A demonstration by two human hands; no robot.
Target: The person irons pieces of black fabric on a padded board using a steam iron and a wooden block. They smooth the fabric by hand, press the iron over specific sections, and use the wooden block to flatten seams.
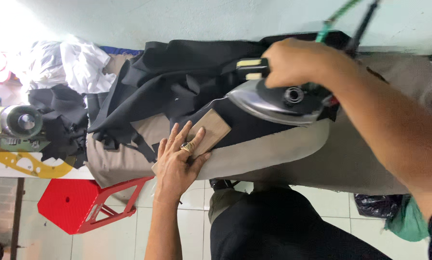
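The iron lay on the black cloth with its long axis running left to right across the view, its pointed tip toward the left, close to the wood block. Its shiny soleplate edge faced the near side, and a round knob sat on its top. A green cord and a dark cord rose from its right end toward the far wall.

The right hand was wrapped around the iron's handle, grip clamped tight, fingers curled fully over it. The left hand lay flat with fingers spread slightly apart, pressing on the wood block; 1 finger wore a ring. The block rested tilted on the black cloth at the near edge of the padded beige board.

More black cloth was heaped toward the far left of the board, and white cloth lay beyond it at the left. A pale sewing machine stood on the counter at the far left edge; the counter bore a yellow curved marking on white. A red stool stood on the tiled floor near the left. A green bag and a black bag sat on the floor at the near right.
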